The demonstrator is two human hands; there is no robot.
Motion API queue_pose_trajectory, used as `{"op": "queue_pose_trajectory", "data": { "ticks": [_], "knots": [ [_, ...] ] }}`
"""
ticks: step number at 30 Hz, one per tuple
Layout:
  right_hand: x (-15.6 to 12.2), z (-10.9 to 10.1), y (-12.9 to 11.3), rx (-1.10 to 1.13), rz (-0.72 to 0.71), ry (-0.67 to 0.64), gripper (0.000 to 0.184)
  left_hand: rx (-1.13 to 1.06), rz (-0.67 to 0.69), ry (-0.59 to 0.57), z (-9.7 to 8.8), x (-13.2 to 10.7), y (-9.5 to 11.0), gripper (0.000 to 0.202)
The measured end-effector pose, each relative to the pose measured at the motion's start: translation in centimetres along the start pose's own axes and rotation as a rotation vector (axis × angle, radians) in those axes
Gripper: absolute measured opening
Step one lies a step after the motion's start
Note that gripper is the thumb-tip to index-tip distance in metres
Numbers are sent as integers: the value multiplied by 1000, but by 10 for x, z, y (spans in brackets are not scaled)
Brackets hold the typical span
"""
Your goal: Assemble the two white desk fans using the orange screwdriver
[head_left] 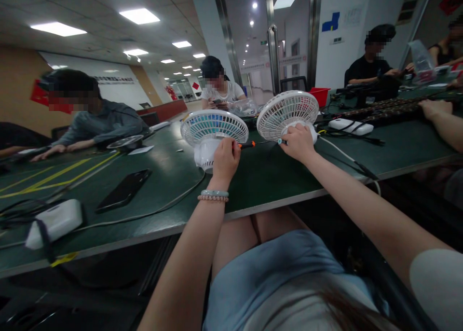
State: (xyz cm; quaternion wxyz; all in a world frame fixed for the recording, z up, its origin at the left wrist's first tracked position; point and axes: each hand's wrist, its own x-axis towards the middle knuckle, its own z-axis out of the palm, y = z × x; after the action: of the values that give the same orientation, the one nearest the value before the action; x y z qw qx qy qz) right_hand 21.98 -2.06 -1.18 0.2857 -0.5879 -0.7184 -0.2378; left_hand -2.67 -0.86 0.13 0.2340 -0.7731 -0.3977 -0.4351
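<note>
Screwdriver [248, 145] with a black-and-orange handle was located above the green tabletop [173, 176], between left fan [203, 153] and right fan [288, 110]. Fingers of the left hand [227, 157] were clamped on the handle, beside the left fan's housing. Fingers of the right hand [299, 140] were curled around a blue-ended piece [282, 141] against the right fan; whether they also gripped its housing could not be determined.

The screwdriver appeared light and stiff; the handle was the correct place to hold. Both fans were judged light, with smooth, possibly slippery housings and thin, breakable guard ribs; the housing was the preferred hold. The screwdriver's long axis ran nearly level from left to right, its thin shaft directed toward the right hand. Both fans had their guards uppermost and tilted.
</note>
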Motion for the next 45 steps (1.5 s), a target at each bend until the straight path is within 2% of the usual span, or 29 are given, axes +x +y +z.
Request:
{"op": "queue_pose_trajectory", "data": {
  "ticks": [13, 31, 45],
  "knots": [
    [-1, 3, 2, -2, -5, -5, 28, -44, -37, 20, 2, 2, 1, 14],
    [2, -3, 0, -46, -33, -33, 27, -82, -40, -30, 4, 5, 5, 14],
    [0, -1, 1, -57, -25, -11, 29, -105, -64, -28, 6, 8, 10, 15]
  ]
}}
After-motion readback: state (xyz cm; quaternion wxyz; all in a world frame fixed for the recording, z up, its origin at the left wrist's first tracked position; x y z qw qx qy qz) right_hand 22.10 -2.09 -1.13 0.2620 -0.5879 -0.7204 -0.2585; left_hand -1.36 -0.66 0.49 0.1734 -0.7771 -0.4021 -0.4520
